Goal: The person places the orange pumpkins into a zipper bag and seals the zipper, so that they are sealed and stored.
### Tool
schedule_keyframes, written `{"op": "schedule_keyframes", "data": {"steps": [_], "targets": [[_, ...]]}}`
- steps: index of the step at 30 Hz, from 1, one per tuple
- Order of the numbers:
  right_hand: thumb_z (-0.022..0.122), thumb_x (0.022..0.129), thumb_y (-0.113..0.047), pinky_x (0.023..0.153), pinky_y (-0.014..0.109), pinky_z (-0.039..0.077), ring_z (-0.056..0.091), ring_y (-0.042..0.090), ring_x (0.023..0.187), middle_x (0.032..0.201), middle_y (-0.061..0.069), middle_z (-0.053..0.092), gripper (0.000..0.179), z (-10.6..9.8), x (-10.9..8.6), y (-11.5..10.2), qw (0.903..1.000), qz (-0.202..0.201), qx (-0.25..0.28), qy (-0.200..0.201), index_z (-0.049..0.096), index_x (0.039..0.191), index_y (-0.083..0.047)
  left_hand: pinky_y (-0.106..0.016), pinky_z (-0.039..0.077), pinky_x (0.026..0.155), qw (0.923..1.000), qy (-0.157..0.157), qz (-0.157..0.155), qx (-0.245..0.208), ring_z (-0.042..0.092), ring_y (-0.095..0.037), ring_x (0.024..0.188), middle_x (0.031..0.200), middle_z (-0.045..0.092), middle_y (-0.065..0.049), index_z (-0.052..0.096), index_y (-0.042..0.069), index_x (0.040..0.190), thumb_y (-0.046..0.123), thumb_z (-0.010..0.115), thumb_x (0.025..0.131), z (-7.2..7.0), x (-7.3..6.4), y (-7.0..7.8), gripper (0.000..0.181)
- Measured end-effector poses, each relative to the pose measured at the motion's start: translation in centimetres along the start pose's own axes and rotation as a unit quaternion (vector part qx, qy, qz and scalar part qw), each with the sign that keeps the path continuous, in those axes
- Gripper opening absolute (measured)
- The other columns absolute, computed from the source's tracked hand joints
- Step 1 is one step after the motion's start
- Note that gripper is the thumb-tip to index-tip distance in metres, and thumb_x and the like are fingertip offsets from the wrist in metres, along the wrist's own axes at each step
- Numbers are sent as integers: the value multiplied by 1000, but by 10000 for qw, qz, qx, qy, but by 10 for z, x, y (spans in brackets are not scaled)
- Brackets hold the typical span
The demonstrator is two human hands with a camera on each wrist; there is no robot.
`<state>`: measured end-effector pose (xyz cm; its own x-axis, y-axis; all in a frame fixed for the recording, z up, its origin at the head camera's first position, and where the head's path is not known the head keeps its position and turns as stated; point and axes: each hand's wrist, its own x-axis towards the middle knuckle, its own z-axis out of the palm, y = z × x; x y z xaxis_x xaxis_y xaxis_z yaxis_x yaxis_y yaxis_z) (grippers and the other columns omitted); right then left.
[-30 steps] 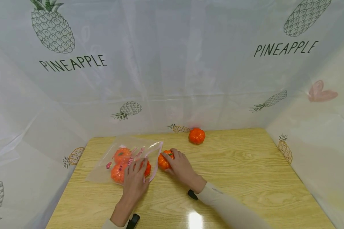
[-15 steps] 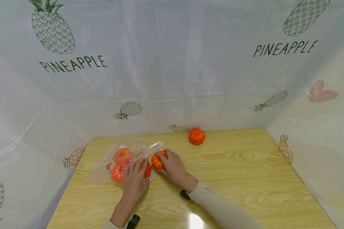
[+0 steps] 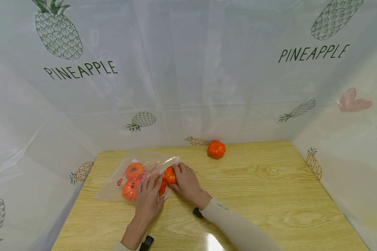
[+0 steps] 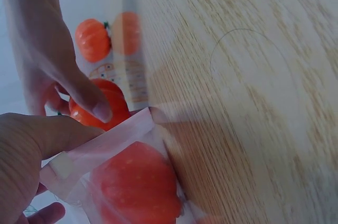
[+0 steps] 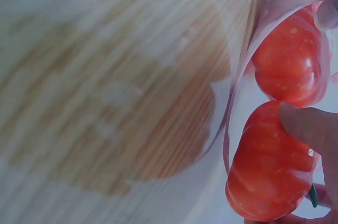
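Observation:
A clear zip bag [image 3: 113,191] with a pink-edged mouth lies on the left of the table, its opening facing right. Inside, orange toy pumpkins show through: one at the back [image 3: 135,170], one in front [image 3: 130,190] and one near the mouth [image 4: 138,184]. My left hand [image 3: 148,198] lies over the bag and holds the upper edge of its mouth, thumb on one side. My right hand [image 3: 187,183] grips another pumpkin [image 5: 270,163] with a green stem. That pumpkin is at the bag's mouth, right up against the pumpkin [image 5: 288,65] inside.
A further orange pumpkin [image 3: 216,149] stands at the back of the wooden table [image 3: 264,188], near the white pineapple-print curtain [image 3: 188,87]. The curtain also encloses both sides. Each wrist wears a black strap device.
My right hand has slid left with its pumpkin, from just outside the bag to its mouth. The left hand and the bag have stayed put.

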<state>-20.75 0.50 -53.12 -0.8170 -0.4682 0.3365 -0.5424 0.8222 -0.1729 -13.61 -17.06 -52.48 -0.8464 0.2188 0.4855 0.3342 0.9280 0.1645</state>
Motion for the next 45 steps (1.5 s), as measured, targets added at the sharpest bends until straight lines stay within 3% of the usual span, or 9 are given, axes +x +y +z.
{"op": "schedule_keyframes", "data": {"steps": [10, 18, 22, 26, 30, 40, 45], "targets": [[85, 89, -42, 101, 42, 55, 66, 31, 111, 130, 18, 58, 78, 6, 7, -10, 9994, 157, -200, 214, 47, 142, 1, -57, 43, 104, 10000, -4, 54, 31, 52, -39, 124, 140, 61, -17, 63, -1, 144, 7, 98, 65, 2, -1, 0, 87], [89, 87, -29, 106, 43, 54, 67, 34, 116, 135, 23, 57, 82, 5, 5, -7, 9994, 34, 333, 58, 42, 146, 3, -56, 43, 101, 10000, -73, 4, 28, 53, -38, 123, 139, 61, -16, 63, -2, 143, 7, 97, 67, 2, 1, 0, 84], [91, 84, -30, 106, 45, 53, 65, 36, 119, 135, 23, 58, 87, 4, 1, -6, 9995, 75, 315, 70, 41, 148, 2, -56, 44, 101, 10000, -70, -9, 26, 53, -38, 123, 139, 61, -16, 64, -1, 143, 7, 97, 67, 2, 1, -1, 84], [90, 85, -37, 99, 47, 56, 66, 34, 112, 125, 17, 61, 80, 3, -3, -5, 9990, 374, 136, 183, 49, 143, 0, -56, 44, 101, 10000, -7, 28, 9, 53, -39, 122, 138, 61, -16, 63, -1, 143, 8, 98, 66, 2, 1, -1, 85], [86, 88, -41, 98, 47, 56, 64, 32, 110, 121, 13, 63, 71, 0, -4, -6, 9983, 580, 50, 39, 55, 139, -3, -56, 44, 101, 10000, 35, 53, 35, 53, -39, 122, 137, 61, -16, 64, -1, 142, 8, 98, 65, 2, 1, -1, 85], [81, 92, -46, 98, 45, 55, 63, 28, 111, 122, 10, 63, 60, 7, 6, -7, 9986, 515, -152, 20, 60, 135, -11, -57, 43, 102, 10000, -11, 72, 69, 53, -40, 123, 140, 61, -17, 62, -1, 145, 9, 98, 66, 0, 1, 0, 88], [81, 92, -47, 98, 45, 55, 63, 29, 111, 122, 11, 63, 65, 8, 3, -8, 9982, 554, -197, 112, 59, 139, -8, -58, 43, 104, 10000, -6, 41, 43, 53, -41, 124, 140, 60, -18, 62, -1, 145, 8, 98, 66, 1, 1, 0, 87]]}}
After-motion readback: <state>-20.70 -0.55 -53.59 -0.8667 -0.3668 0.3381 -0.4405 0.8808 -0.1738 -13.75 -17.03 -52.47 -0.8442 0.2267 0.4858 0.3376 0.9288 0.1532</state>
